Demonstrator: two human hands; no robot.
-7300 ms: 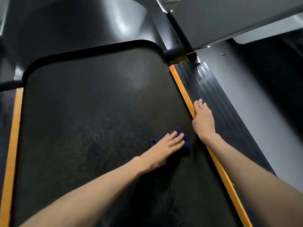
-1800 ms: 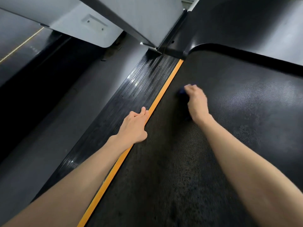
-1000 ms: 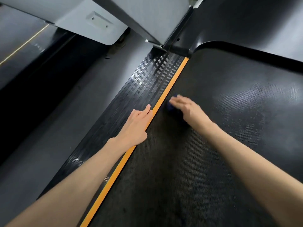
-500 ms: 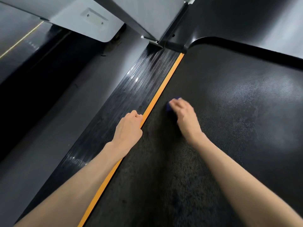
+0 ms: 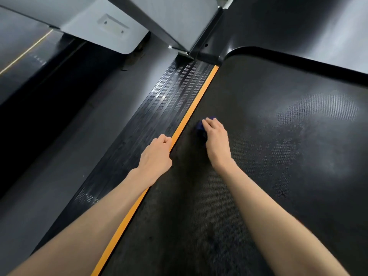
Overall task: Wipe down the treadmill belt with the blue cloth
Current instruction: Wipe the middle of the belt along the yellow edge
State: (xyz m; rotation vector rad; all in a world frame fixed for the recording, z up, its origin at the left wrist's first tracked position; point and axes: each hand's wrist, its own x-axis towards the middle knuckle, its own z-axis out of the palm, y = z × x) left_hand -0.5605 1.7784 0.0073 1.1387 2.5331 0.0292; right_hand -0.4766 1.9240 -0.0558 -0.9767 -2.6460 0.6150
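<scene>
From my seat I see the right hand [image 5: 216, 139] down on the treadmill belt [image 5: 268, 156], its fingers [image 5: 210, 122] bent over the blue cloth [image 5: 199, 128] and its palm arched above. The cloth is bunched into a small dark wad under the fingertips and pressed onto the belt; only its left edge and a scrap beyond the fingertips show. It lies near the belt's left edge, just beside the orange stripe [image 5: 192, 108] but not touching it (a thin band of belt shows between). The left hand [image 5: 157, 154] rests across the stripe and the ribbed side rail [image 5: 159, 108], its fingers folded under so that the knuckles point forward; I see nothing held in it. The two hands are near each other but apart, the right a little further forward. Both forearms are bare. The belt is textured, with a pale sheen to the right of the cloth. At the belt's front a black cover [image 5: 278, 26] curves round it, and a grey upright [image 5: 169, 14] rises at the rail's far end. Grey floor [image 5: 69, 146] lies left of the rail.
</scene>
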